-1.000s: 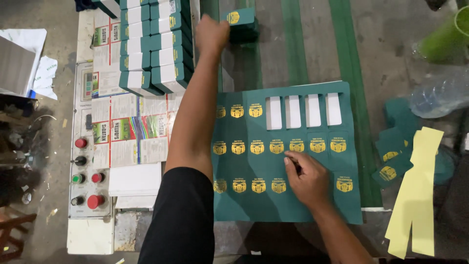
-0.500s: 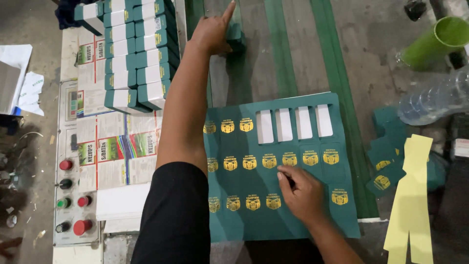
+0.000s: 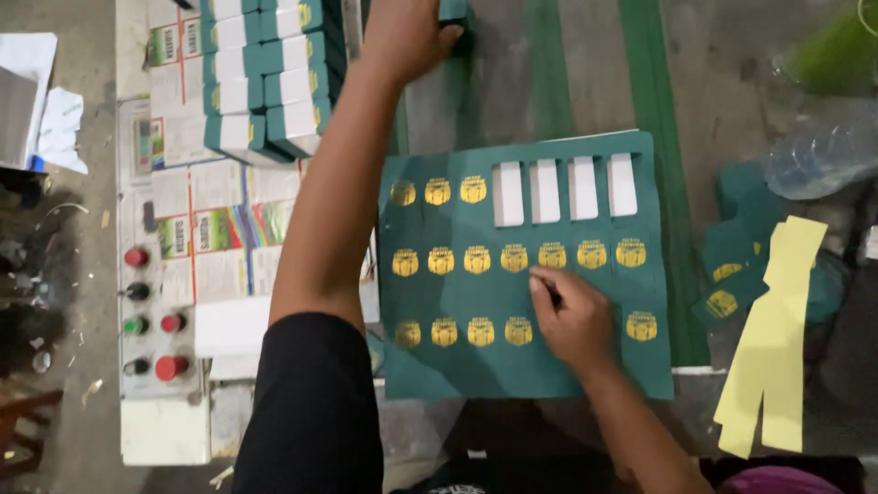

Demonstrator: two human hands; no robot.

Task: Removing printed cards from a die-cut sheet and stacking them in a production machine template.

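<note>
A green card sheet [image 3: 457,293] printed with rows of gold emblems lies on the work surface, with several white rectangular cut-outs along its top right. My right hand [image 3: 572,316] rests on the sheet's lower middle, fingers curled and pressing one emblem piece. My left arm stretches far forward; my left hand [image 3: 402,37] grips a small green box [image 3: 455,14] at the top edge of the view, mostly cut off. Beside that hand stand stacks of green and white boxes [image 3: 261,82].
A control panel with red, green and black buttons [image 3: 151,311] sits at the left. Yellow paper strips [image 3: 773,338] and loose green emblem pieces [image 3: 732,274] lie at the right. A clear plastic bottle [image 3: 823,151] and a green cup [image 3: 837,50] are at the far right.
My left hand has carried the small green box farther forward, to the top edge of view. The right hand stays on the sheet, shifted slightly.
</note>
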